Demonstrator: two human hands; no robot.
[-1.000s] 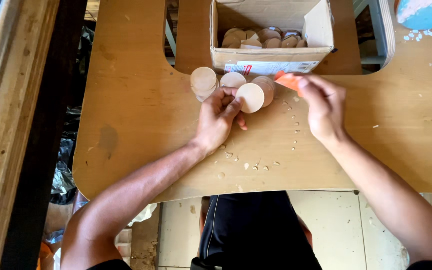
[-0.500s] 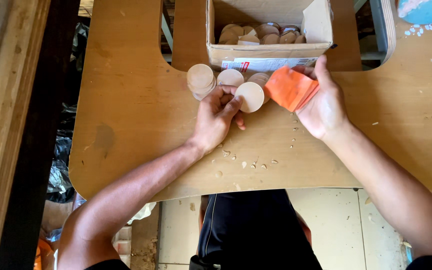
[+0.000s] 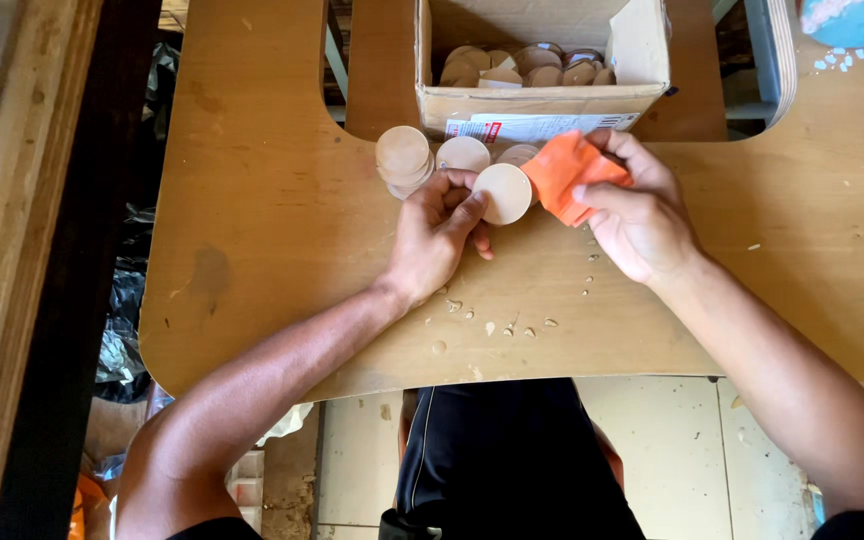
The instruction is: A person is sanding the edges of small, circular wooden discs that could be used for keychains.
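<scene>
In the head view, the cardboard box (image 3: 542, 98) holds round wooden discs, partly hidden by its wall. A white label (image 3: 537, 126) lies along its front. Just before the box, your left hand (image 3: 434, 240) pinches a wooden disc (image 3: 503, 193); your right hand (image 3: 642, 215) presses folded orange sandpaper (image 3: 572, 176) beside it on the desk (image 3: 272, 220).

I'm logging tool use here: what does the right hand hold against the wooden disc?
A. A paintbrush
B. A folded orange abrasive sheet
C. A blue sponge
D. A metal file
B: the right hand grips a folded orange abrasive sheet beside the round wooden disc held by the left hand.
</scene>
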